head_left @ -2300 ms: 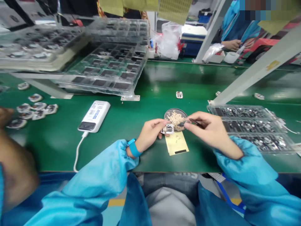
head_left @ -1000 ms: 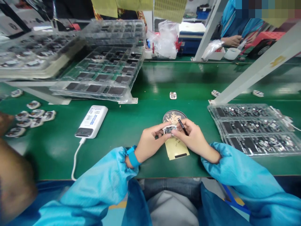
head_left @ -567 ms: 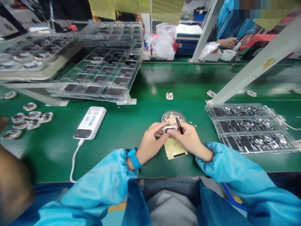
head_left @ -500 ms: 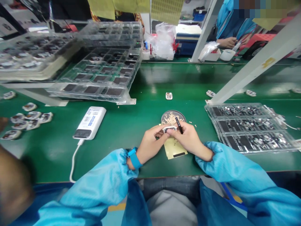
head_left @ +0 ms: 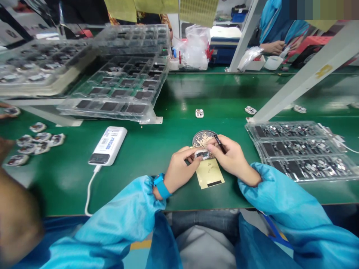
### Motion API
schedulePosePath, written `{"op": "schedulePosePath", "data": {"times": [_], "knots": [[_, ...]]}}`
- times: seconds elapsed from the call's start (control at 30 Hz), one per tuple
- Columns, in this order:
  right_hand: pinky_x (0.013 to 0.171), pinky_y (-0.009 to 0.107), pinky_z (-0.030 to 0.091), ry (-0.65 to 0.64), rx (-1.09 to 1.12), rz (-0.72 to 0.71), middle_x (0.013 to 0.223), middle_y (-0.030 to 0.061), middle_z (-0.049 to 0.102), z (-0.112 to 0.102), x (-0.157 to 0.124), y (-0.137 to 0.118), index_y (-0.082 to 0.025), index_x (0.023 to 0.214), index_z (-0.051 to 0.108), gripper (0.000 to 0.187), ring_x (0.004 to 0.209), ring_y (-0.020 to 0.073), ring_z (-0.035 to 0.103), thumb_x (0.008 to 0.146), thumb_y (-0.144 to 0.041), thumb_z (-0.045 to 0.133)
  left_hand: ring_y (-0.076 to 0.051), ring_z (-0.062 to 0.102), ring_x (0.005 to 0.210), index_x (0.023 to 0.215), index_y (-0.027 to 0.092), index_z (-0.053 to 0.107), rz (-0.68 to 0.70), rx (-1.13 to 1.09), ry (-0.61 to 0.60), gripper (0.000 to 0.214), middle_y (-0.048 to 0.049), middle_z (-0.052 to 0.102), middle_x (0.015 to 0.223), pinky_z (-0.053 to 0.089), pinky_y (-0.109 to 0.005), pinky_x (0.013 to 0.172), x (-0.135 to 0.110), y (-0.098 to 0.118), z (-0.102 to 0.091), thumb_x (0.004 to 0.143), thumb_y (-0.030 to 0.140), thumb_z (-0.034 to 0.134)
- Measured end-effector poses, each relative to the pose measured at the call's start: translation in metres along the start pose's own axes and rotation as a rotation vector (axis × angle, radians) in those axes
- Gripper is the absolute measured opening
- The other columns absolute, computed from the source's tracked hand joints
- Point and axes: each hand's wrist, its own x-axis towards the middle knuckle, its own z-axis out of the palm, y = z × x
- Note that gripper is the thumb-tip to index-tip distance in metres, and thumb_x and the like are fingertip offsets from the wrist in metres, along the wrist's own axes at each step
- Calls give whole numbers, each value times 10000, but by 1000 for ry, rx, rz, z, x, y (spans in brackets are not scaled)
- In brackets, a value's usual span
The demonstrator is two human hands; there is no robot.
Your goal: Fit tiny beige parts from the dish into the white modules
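Between the thumb and fingers of my left hand [head_left: 182, 166] is a small white casing with dark electronics inside [head_left: 202, 154]. My right hand [head_left: 228, 155] is closed around a slim black tool with white lettering [head_left: 219, 143]; its working tip is hidden. The right fingertips are just beside the casing's upper right edge; whether they touch it I cannot tell. Right behind the casing sits a round dish [head_left: 198, 136] of tiny beige pieces, partly covered by my hands. Below the casing, a yellow sheet [head_left: 209, 175] with a few tiny bits lies on the green bench.
A white power bank [head_left: 109, 144] with a cable lies left. Similar casings [head_left: 42, 137] cluster beyond it, near another person's arm [head_left: 19, 220]. Clear trays [head_left: 112, 93] stand on a raised rack. A parts tray [head_left: 300, 151] lies right, by a slanted post [head_left: 294, 71]. Another casing [head_left: 199, 113] lies ahead.
My right hand has drawn slightly right and away from the casing with the black tool. The casing in my left hand now shows more of its inside. A person's hand appears at the far left.
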Motion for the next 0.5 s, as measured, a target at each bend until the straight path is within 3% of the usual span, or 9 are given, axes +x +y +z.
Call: {"op": "schedulePosePath", "data": {"times": [0.2,0.37,0.5], "knots": [[749,327,527,-108,-55,-248,890,53,664,-6,-2,3,-219,935,716,76,851,189,636,912,-290,702,-116,511,678,1099,203,765,29,60,-6,257,-4,577,769,435,-236,641,-1,0,-2,879,179,635],[707,318,523,-166,-117,-288,937,60,657,-6,-7,13,-258,1064,725,144,860,187,638,936,-293,671,-127,509,695,1142,223,753,53,72,-17,302,-2,566,766,432,-243,654,-2,-1,-2,876,163,624],[734,322,526,-195,-148,-277,957,67,649,-3,-8,13,-256,1051,719,130,882,192,632,952,-279,639,-126,504,697,1130,217,758,65,76,-11,297,-1,555,759,425,-243,651,-2,1,-2,873,155,622]]}}
